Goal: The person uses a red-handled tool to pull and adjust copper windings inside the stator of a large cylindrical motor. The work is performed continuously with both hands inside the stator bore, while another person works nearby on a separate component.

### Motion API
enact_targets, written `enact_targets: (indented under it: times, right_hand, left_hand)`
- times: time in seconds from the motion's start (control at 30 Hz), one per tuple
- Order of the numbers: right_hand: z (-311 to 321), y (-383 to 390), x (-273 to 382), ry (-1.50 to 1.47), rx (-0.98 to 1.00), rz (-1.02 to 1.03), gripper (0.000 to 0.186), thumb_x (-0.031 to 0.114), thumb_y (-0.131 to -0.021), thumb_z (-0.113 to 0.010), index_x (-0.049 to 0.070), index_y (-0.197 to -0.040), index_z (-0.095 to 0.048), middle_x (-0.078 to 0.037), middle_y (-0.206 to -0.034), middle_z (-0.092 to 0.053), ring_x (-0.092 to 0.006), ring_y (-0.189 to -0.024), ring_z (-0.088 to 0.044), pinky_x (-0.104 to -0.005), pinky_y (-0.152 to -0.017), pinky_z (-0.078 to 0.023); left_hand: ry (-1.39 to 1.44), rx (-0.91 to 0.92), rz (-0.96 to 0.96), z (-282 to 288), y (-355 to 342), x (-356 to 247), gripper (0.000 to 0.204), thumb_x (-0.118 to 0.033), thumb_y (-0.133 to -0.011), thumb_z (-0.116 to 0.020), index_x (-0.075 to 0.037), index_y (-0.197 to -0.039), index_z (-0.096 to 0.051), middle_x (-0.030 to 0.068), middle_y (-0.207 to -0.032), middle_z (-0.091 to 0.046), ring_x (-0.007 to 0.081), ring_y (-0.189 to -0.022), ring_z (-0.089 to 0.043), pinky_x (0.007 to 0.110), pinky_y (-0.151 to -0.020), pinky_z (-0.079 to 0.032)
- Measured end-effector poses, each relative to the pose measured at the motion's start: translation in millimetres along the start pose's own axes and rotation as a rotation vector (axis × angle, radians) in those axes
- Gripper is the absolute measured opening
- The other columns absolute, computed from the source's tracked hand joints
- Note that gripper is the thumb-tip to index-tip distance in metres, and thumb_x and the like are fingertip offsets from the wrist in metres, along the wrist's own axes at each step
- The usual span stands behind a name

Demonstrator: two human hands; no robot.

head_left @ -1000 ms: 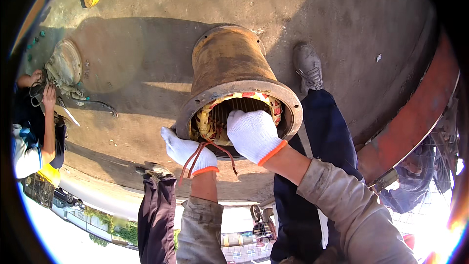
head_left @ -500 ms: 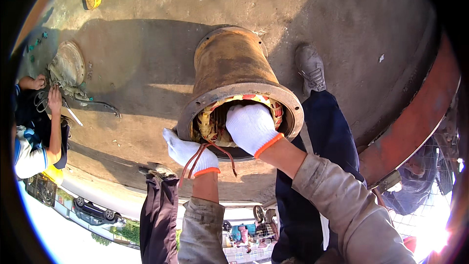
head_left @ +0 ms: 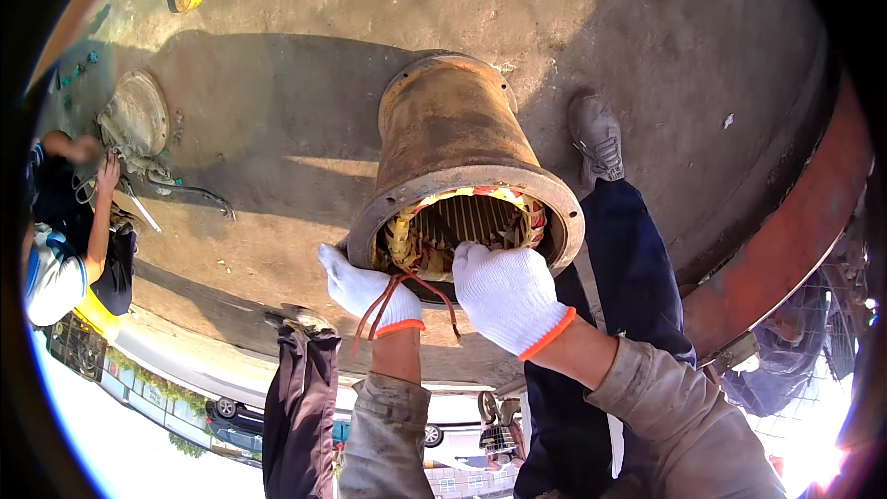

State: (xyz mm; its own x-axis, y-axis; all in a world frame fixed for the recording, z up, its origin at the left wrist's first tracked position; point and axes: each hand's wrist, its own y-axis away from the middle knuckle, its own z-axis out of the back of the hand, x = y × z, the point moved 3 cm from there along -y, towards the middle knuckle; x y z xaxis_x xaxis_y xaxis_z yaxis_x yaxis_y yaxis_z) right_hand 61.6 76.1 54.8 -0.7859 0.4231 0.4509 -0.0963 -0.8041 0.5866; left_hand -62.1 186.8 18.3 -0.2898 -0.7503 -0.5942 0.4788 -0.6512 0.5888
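Rusty cylinder [head_left: 448,125]: in the middle of the scene, just beyond your hands, its flanged near end facing you.
Right hand [head_left: 506,296]: you've drawn it back from inside to the mouth's near right edge, fingers curled; whether they pinch anything, you can't tell from here.
Left hand [head_left: 356,288]: apart from your right, still against the near left edge, grip hidden, by the brown leads [head_left: 403,278].
Slotted bore [head_left: 476,219]: uncovered, giving you a clearer view in.

The right hand [head_left: 508,296] has drawn back toward the person from inside the drum [head_left: 453,125], uncovering more slots [head_left: 467,219]; a co-worker's blurred hand [head_left: 88,149] seems shifted.
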Motion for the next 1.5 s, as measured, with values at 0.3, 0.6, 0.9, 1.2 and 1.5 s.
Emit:
enact_targets:
  times: [0.3, 0.6, 0.9, 1.2, 1.5]
  right_hand:
    - [-6, -20, -13, -0.020, 0.009, 0.000, 0.014, 0.015, -0.078, -0.070, 0.003, -0.081, -0.078, -0.017, -0.074, -0.071, -0.0300, -0.064, -0.072, -0.0425, -0.057, -0.058]
    - [-16, -23, -21, -0.044, 0.016, 0.071, 0.019, 0.015, -0.080, -0.068, -0.002, -0.089, -0.071, -0.014, -0.073, -0.066, -0.0242, -0.059, -0.069, -0.0390, -0.049, -0.054]
    - [-69, -58, -30, -0.304, 0.191, -0.122, 0.022, 0.017, -0.083, -0.068, -0.001, -0.093, -0.075, -0.018, -0.080, -0.073, -0.0298, -0.074, -0.076, -0.0423, -0.056, -0.059]
    - [-46, -30, -31, -0.186, -0.129, 0.009, 0.022, 0.015, -0.080, -0.068, -0.001, -0.095, -0.070, -0.013, -0.075, -0.067, -0.0245, -0.061, -0.070, -0.0404, -0.049, -0.054]
    - [-38, -47, -22, -0.181, 0.029, -0.110, 0.025, 0.016, -0.082, -0.066, -0.004, -0.096, -0.071, -0.015, -0.075, -0.068, -0.0275, -0.067, -0.073, -0.0399, -0.056, -0.057]
  left_hand:
    - [-0.011, -0.031, 0.012, -7, 3, 3, 0.068, -0.047, -0.108, -0.049, 0.017, -0.128, -0.057, 0.0257, -0.127, -0.065, 0.0321, -0.111, -0.067, 0.040, -0.098, -0.054]
    - [-0.126, -0.017, -0.060, -16, -6, 9, 0.068, -0.047, -0.110, -0.045, 0.018, -0.121, -0.061, 0.0261, -0.123, -0.065, 0.0318, -0.108, -0.065, 0.040, -0.099, -0.051]
    - [-0.094, -0.026, -0.039, -14, 3, 2, 0.069, -0.048, -0.110, -0.045, 0.017, -0.128, -0.059, 0.0265, -0.128, -0.065, 0.0312, -0.113, -0.065, 0.039, -0.102, -0.051]
    - [-0.170, -0.007, -0.106, -7, -5, 12, 0.068, -0.047, -0.110, -0.046, 0.018, -0.122, -0.060, 0.0249, -0.122, -0.067, 0.0307, -0.106, -0.067, 0.040, -0.098, -0.053]
    - [-0.129, 0.009, -0.084, -10, -1, 4, 0.066, -0.043, -0.112, -0.039, 0.017, -0.134, -0.054, 0.0292, -0.133, -0.061, 0.0340, -0.114, -0.067, 0.040, -0.102, -0.054]
